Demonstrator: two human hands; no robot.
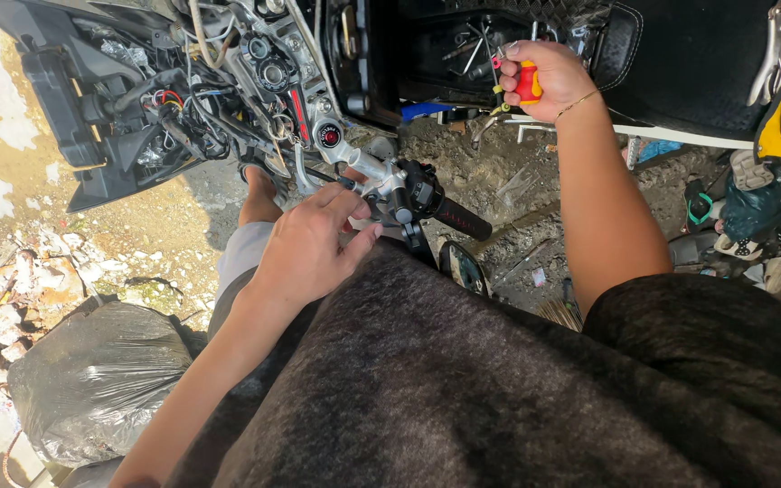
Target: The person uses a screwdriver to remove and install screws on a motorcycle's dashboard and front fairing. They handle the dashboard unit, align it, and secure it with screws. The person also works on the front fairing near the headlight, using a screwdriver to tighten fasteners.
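Observation:
My left hand (311, 242) pinches a small part at the silver bracket of a motorbike handlebar (389, 185), next to the black switch housing and grip (460, 219). Up at the open under-seat compartment (463, 50), my right hand (544, 79) is closed around a tool with a red and yellow handle (526, 83). The tool's metal end is mostly hidden by my fingers. Several other tools lie inside that compartment.
The bike's front is stripped, with bare wiring and black panels (151, 108). A dark plastic bag (92, 380) lies on rubble at lower left. A round mirror (463, 267) sits below the grip. Sandals and clutter (752, 226) are at right.

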